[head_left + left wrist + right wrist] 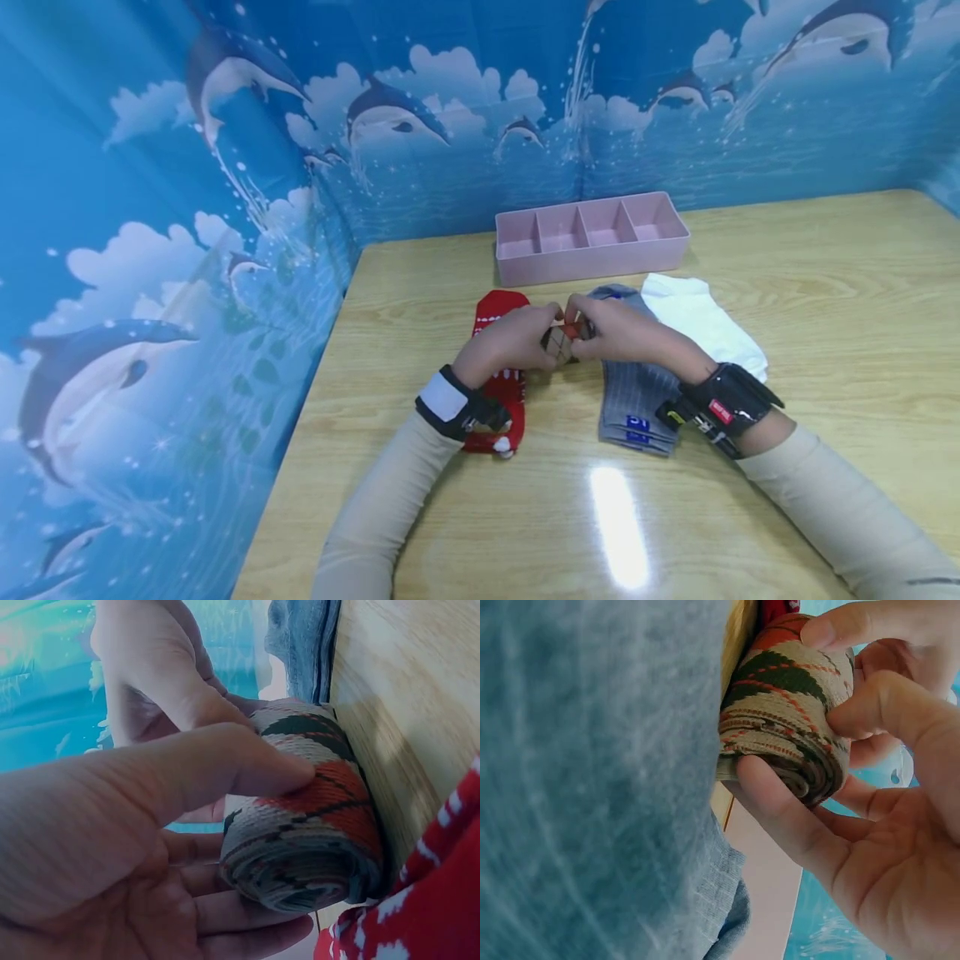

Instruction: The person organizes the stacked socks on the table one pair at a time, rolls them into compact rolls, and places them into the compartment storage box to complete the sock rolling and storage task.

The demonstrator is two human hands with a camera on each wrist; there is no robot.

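A beige argyle sock with orange and dark green diamonds is rolled into a tight coil at the middle of the table. My left hand grips one end of it, the thumb lying over the orange patch and the fingers under the coil in the left wrist view. From the other side my right hand pinches the same roll between thumb and fingers. Beneath my left forearm lies a red sock with white patterning. Folded grey socks lie under my right hand and wrist.
A pink box with several compartments stands at the back of the table. White socks lie flat to the right of the grey ones. A blue dolphin-print curtain hangs behind and along the left side.
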